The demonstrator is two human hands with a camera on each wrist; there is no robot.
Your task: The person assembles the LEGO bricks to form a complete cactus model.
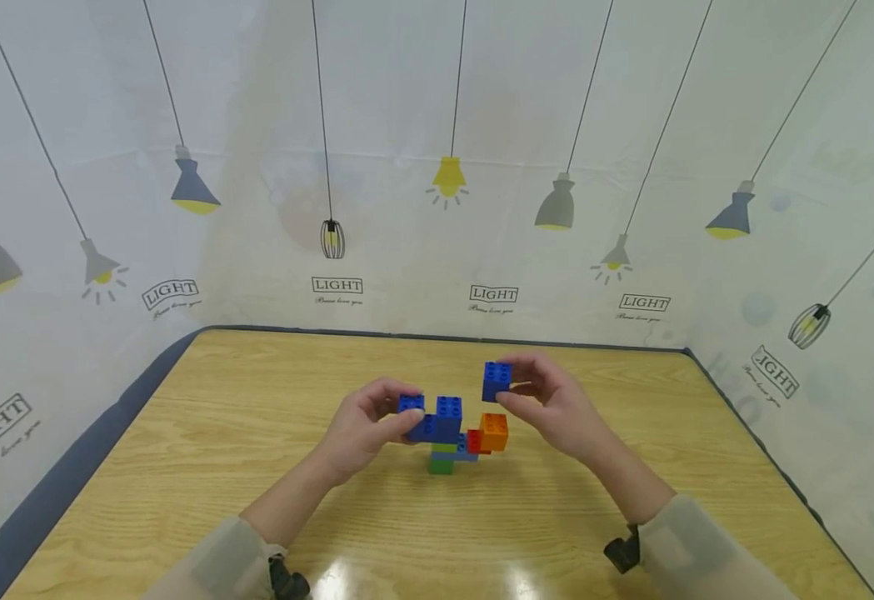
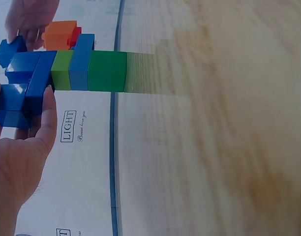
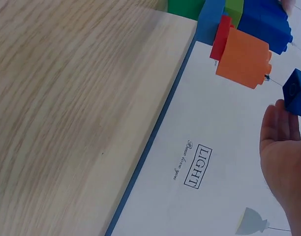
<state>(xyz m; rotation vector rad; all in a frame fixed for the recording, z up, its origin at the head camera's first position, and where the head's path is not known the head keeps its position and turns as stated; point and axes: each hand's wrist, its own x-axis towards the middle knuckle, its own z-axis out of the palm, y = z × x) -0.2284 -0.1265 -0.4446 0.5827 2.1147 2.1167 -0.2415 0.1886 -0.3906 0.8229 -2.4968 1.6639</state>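
Observation:
A small tower of toy building bricks stands on the table. Its base is a green brick [image 2: 107, 72], with a lighter blue brick [image 2: 79, 69] and a lime brick [image 2: 62, 71] stacked above. Dark blue bricks [image 1: 448, 418] top it. A red brick [image 3: 222, 38] and an orange brick [image 3: 244, 56] form an arm on the right side. My left hand [image 1: 357, 433] grips the upper left blue brick [image 1: 411, 407] between thumb and fingers. My right hand [image 1: 560, 412] pinches a loose blue brick [image 1: 496, 383] in the air above the orange brick, apart from it.
The wooden table [image 1: 219, 425] has a dark edge [image 1: 437, 336] at the back. Behind and beside it hangs a pale backdrop [image 1: 399, 100] printed with lamps. Dark wrist cameras sit at both sleeves [image 1: 222, 558].

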